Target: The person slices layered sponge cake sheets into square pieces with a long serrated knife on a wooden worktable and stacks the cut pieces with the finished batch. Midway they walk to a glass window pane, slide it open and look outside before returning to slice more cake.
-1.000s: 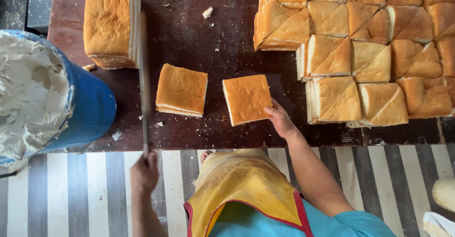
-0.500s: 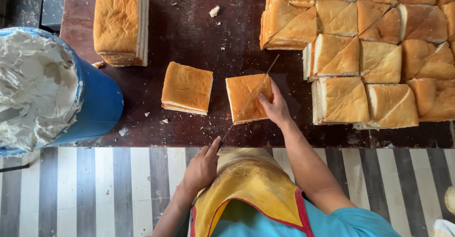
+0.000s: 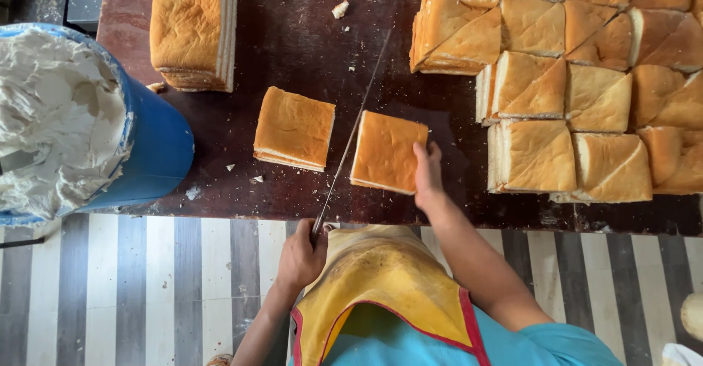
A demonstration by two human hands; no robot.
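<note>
My left hand [image 3: 302, 254] grips the handle of a long thin knife [image 3: 355, 128], near the table's front edge. Its blade runs up and to the right between two square golden cake sandwiches, just left of the right-hand one. My right hand [image 3: 428, 173] presses on the right edge of that right-hand square sandwich [image 3: 387, 152]. The other square sandwich [image 3: 294, 128] lies untouched to the left of the blade.
A blue tub [image 3: 157, 153] full of white cream stands at the left. A tall stack of cake slabs [image 3: 192, 25] sits at the back left. Several diagonally cut sandwiches [image 3: 578, 80] are packed at the right on the dark wooden table [image 3: 293, 36]. Striped floor lies below.
My left hand swung the knife from the left side of the table across to the right-hand sandwich, then laid the blade along its left edge. My right hand slid to its right edge.
</note>
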